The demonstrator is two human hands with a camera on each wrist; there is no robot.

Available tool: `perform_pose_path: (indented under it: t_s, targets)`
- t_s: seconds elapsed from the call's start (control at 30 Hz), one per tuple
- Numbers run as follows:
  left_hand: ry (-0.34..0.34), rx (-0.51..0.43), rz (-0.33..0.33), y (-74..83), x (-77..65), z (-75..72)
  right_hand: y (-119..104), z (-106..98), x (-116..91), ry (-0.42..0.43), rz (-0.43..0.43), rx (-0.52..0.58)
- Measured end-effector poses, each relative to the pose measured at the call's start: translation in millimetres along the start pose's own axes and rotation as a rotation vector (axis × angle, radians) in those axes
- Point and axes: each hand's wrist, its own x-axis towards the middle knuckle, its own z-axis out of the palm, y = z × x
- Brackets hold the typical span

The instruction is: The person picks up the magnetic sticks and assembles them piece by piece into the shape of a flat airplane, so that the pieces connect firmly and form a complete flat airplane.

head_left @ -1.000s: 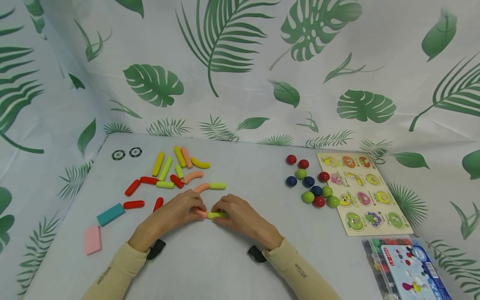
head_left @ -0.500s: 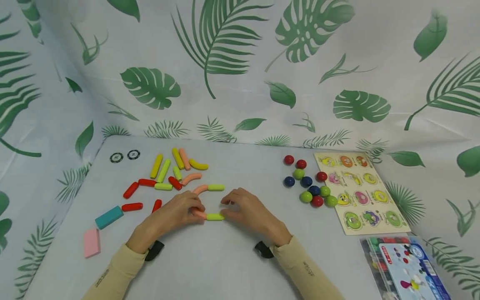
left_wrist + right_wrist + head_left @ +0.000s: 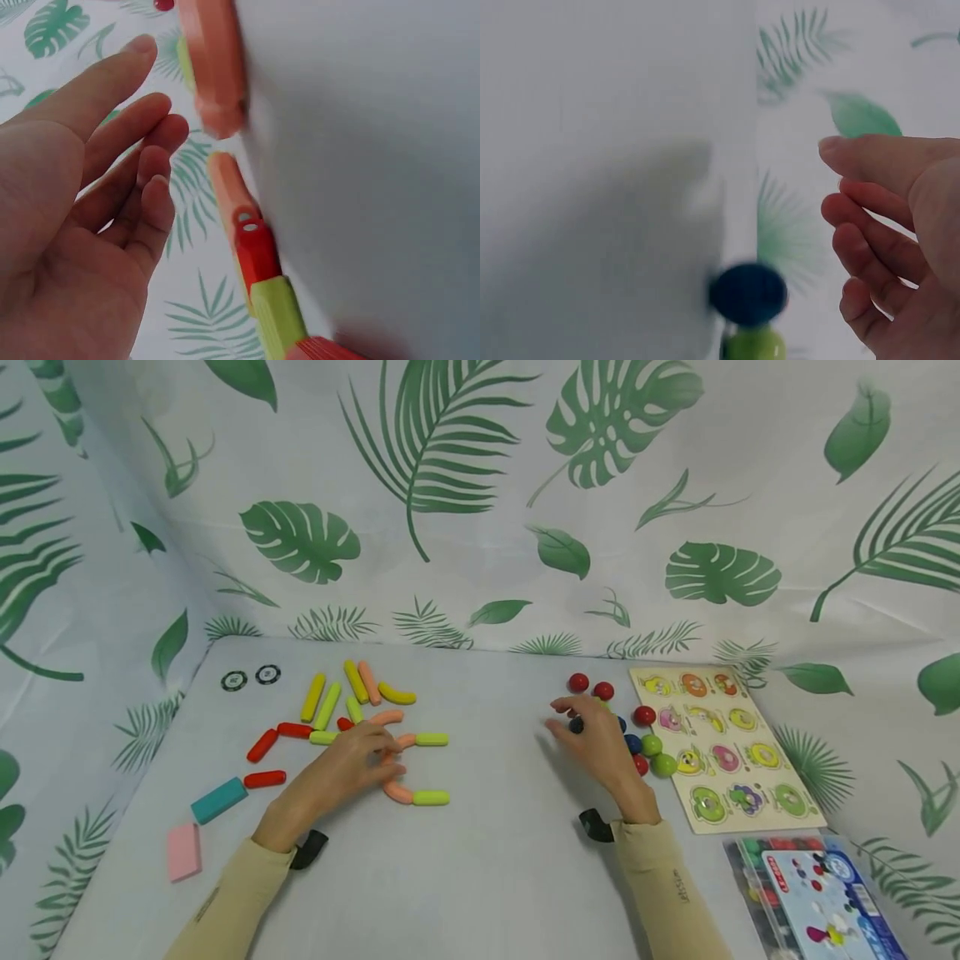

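My left hand (image 3: 341,777) hovers beside a curved orange piece (image 3: 398,792), fingers relaxed and holding nothing. That piece meets a lime-green stick (image 3: 431,797) end to end. A second lime stick (image 3: 432,739) joins another orange piece (image 3: 406,741), partly behind my fingers. In the left wrist view, an orange piece (image 3: 216,64) lies apart from the fingertips. My right hand (image 3: 600,747) is above the loose balls, thumb and fingers parted with nothing between them. A dark blue ball (image 3: 748,292) and a green ball (image 3: 755,343) appear below it in the right wrist view.
Several yellow, red, orange and lime sticks lie at the back left, near two black-and-white discs (image 3: 267,674). A teal block (image 3: 219,800) and pink block (image 3: 183,852) sit at left. A wooden fruit board (image 3: 723,747) and a clear boxed set (image 3: 821,893) are at right.
My right hand has left the lime stick and moved right to the balls. My left hand has let go of the orange piece and drawn slightly up and left.
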Motion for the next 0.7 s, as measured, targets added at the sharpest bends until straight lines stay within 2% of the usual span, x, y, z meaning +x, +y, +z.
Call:
perform_pose_path:
  t_s: [0.17, 0.37, 0.5, 0.7]
  targets:
    - [0.029, 0.021, 0.006, -0.2, 16.9, 0.6, 17, -12, -5, 0.019, 0.062, -0.036]
    - [-0.006, 0.081, -0.009, -0.9, 36.2, 8.0, 29, -15, -8, 0.032, 0.092, -0.066]
    - [-0.036, 0.084, -0.014, -1.7, 44.3, 13.5, 34, -17, -9, -0.009, 0.123, -0.079]
    - [-0.055, 0.089, -0.007, -3.3, 48.8, 16.8, 36, -17, -10, -0.079, 0.150, -0.096]
